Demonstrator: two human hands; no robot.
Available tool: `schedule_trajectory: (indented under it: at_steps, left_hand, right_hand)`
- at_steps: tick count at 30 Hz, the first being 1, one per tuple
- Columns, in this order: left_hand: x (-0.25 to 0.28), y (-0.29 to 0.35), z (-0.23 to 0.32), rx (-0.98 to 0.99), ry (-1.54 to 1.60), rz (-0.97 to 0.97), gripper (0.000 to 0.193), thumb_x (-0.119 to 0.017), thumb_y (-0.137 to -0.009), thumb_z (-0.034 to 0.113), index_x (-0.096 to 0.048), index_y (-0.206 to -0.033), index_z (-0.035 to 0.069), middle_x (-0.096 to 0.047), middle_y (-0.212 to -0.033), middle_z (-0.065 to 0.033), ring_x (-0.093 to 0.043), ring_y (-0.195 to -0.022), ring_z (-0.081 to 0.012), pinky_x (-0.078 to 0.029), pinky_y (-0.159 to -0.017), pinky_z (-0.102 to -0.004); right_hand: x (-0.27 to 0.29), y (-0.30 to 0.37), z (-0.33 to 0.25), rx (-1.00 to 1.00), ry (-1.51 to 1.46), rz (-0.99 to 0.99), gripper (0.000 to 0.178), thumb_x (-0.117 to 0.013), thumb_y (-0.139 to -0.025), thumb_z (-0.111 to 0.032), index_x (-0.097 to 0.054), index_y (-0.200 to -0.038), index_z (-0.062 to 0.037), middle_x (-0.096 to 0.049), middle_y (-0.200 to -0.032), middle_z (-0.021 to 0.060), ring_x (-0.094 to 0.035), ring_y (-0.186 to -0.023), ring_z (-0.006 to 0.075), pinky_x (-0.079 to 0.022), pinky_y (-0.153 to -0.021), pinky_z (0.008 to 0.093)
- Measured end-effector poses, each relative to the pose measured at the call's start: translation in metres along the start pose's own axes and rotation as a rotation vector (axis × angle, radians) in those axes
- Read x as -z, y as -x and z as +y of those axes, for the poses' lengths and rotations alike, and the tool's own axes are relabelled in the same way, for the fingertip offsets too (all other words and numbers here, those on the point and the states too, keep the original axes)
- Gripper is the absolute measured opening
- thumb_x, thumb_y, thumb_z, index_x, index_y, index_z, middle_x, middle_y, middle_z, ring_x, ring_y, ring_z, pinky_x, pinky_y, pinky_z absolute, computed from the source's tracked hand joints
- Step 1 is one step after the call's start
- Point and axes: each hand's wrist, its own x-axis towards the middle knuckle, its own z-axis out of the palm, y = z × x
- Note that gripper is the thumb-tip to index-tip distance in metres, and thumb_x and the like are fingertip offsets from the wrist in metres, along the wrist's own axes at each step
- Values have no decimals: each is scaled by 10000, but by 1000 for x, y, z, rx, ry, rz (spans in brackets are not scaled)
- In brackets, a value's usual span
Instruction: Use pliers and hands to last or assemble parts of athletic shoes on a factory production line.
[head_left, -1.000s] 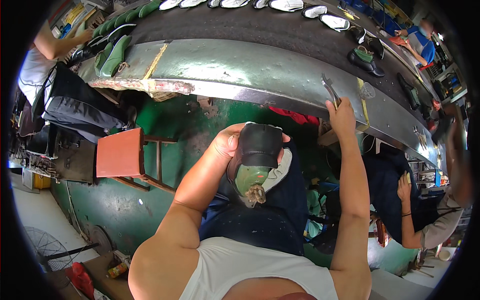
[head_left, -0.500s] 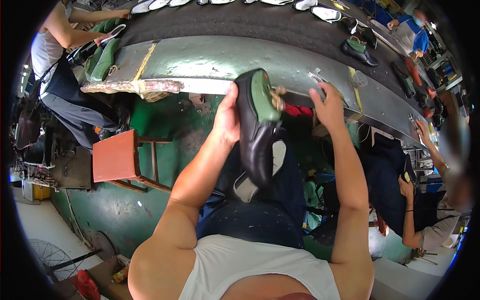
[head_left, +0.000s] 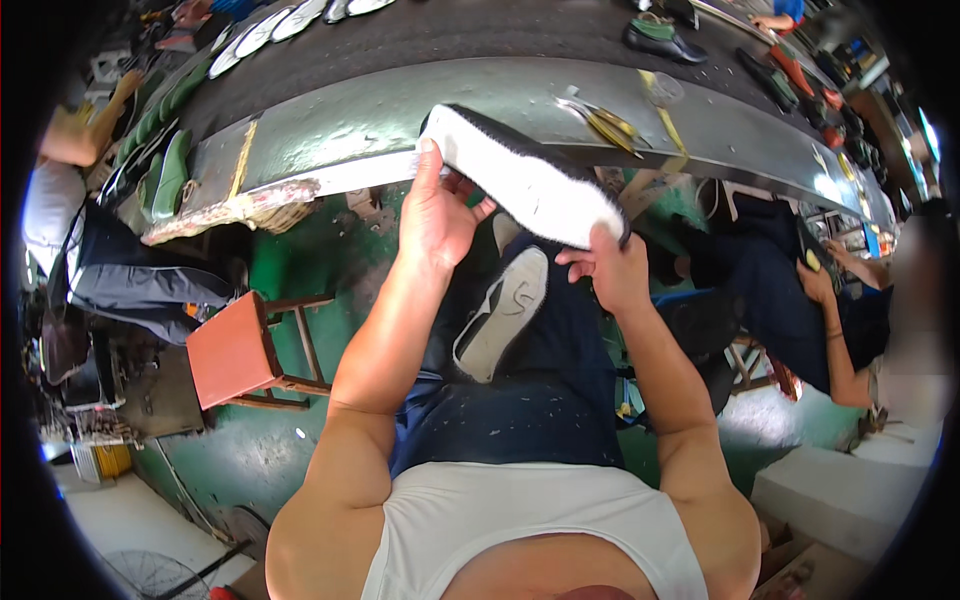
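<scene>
A black shoe [head_left: 525, 185] is held aslant over my lap, its white underside turned up toward me. My left hand [head_left: 436, 222] grips one end, thumb on the white bottom and the other fingers partly hidden beneath. At the opposite end, my right hand [head_left: 618, 272] has its thumb against the underside and its fingers curled below the edge. Across my thighs lies a second shoe [head_left: 502, 318], also showing a pale bottom. Beyond my hands, pliers with yellow handles [head_left: 612, 128] rest on the metal bench edge [head_left: 370, 115].
A dark belt [head_left: 470, 38] runs behind the bench edge, with white-bottomed shoes [head_left: 265, 32] at its far left. Green shoes [head_left: 172, 175] sit left, and a black-and-green shoe [head_left: 662, 42] right. A red-seated stool [head_left: 235, 350] stands left. Other people work on both sides.
The shoe has been turned over from its black-and-green upper to its white underside and tilted sideways. My right hand has come down from the bench edge and taken hold of its end.
</scene>
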Motion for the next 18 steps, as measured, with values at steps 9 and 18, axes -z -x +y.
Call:
schedule_trajectory:
  at_steps: [9,18]
  left_hand:
    - [-8,17,-19,17,-227,-245,594,-683,-899,524,-539,-1314,125,-514,-1335,-99,-487,-1258,-279,-478,-985,-564]
    - [-23,19,-7,-454,-475,-308,255,-761,-873,72,-638,-1085,2,-709,-974,-77,-699,-893,-177,-578,-800,-333]
  right_hand:
    - [44,-6,5,-1,-368,-191,433,-570,-1019,-355,-588,-1247,13,-706,-1059,130,-712,-781,231,-544,-543,316]
    - [24,-26,19,-163,-287,-227,554,-518,-1031,-421,-459,-1382,4,-601,-1304,188,-668,-1061,282,-580,-739,390]
